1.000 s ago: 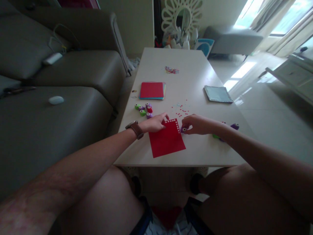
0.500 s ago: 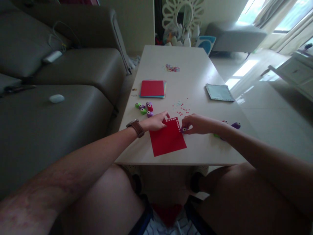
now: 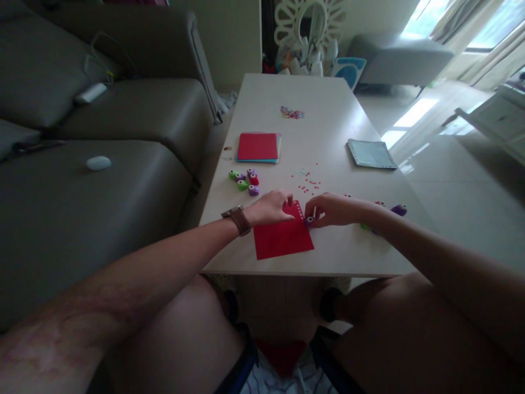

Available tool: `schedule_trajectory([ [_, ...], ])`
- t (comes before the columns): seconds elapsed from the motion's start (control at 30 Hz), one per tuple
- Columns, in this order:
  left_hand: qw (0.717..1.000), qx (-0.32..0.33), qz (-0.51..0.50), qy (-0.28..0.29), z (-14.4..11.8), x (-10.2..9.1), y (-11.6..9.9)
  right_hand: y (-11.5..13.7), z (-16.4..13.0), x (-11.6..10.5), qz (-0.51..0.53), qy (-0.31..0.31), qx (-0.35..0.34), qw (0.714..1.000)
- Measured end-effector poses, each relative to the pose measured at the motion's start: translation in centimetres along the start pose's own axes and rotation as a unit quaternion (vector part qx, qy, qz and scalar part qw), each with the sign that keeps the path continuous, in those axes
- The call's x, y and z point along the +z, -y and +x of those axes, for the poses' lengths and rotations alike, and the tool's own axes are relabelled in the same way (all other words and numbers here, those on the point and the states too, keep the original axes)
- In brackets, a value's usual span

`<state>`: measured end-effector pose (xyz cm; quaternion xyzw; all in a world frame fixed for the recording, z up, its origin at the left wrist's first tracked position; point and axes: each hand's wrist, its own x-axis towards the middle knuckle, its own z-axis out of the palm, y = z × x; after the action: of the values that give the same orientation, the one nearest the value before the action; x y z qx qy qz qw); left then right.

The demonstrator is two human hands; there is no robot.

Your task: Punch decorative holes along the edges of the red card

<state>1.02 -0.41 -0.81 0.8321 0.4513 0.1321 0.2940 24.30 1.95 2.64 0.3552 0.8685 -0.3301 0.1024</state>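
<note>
A red paper sheet [image 3: 283, 239] lies near the front edge of the white table [image 3: 328, 137], with a row of small punched holes along its top and right edges. My left hand [image 3: 271, 208], with a brown watch on the wrist, presses flat on the sheet's upper left part. My right hand [image 3: 333, 209] pinches a small purple paper punch [image 3: 309, 220] at the sheet's right edge. Tiny red punched bits [image 3: 307, 185] lie scattered just beyond the sheet.
A cluster of small coloured punches [image 3: 245, 181] sits left of the sheet, and more punches [image 3: 397, 209] lie by my right forearm. Farther back are a stack of coloured paper [image 3: 258, 148], a light blue sheet [image 3: 371, 154] and a confetti pile [image 3: 292, 113]. A grey sofa [image 3: 102, 137] borders the table's left side.
My left hand slid rightward over the sheet's top edge. My right hand with the punch shifted slightly down the sheet's right edge. The view drifted a little.
</note>
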Motion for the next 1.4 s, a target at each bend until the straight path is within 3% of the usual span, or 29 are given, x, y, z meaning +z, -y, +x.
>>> schedule_trajectory([
  [0.07, 0.998, 0.008, -0.033, 0.047, -0.1, 0.4, -0.3, 0.0, -0.2, -0.1, 0.018, 0.003, 0.016, 1.000],
  [0.17, 0.997, -0.007, -0.022, 0.070, -0.1, 0.8, -0.4, 0.1, -0.4, -0.3, 0.035, 0.013, 0.036, 0.999],
  [0.33, 0.997, -0.025, -0.001, 0.068, -0.1, 1.1, -0.1, -0.1, -0.3, -0.3, 0.082, 0.048, 0.041, 0.995],
  [1.2, 0.997, -0.038, 0.026, 0.070, -0.1, 1.0, -0.9, -0.7, 1.0, 0.6, 0.113, -0.008, 0.016, 0.993],
  [1.4, 0.992, -0.079, 0.055, 0.077, 0.4, 1.1, -1.7, -0.2, 1.9, 0.7, 0.109, -0.011, 0.062, 0.992],
])
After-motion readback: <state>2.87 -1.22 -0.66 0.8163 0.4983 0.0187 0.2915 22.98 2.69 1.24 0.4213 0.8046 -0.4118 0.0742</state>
